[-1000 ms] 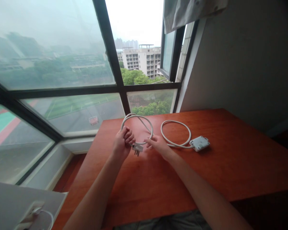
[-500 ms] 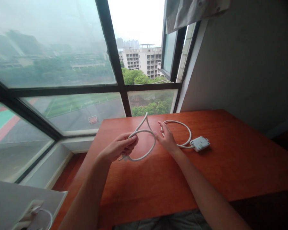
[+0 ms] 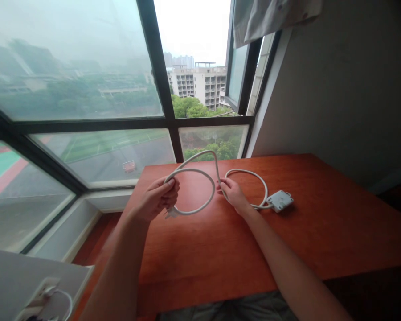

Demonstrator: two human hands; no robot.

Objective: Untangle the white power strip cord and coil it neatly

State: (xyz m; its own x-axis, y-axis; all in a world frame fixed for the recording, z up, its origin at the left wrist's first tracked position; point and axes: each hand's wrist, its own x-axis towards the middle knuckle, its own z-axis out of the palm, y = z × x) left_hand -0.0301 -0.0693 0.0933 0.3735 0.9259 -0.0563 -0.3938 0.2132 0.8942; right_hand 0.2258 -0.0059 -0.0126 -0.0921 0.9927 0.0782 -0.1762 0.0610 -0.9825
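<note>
A white power cord (image 3: 200, 174) runs in loops above a reddish-brown wooden table (image 3: 321, 223). My left hand (image 3: 157, 198) is closed around one coil of the cord, with the white plug (image 3: 169, 213) hanging just below it. My right hand (image 3: 233, 195) pinches the cord further along, where it arches up and then drops into a second loop lying on the table. That loop ends at a small white socket box (image 3: 280, 200) resting flat on the tabletop to the right of my right hand.
A large dark-framed window (image 3: 160, 84) stands right behind the table. A grey wall (image 3: 337, 80) borders the table at right. A white ledge with a socket and a thin white cable (image 3: 50, 296) sits at the lower left.
My left hand has drawn the coil wider and lower. My right hand let go, moved right along the cord and closed on it again, lifting an arch of cord.
</note>
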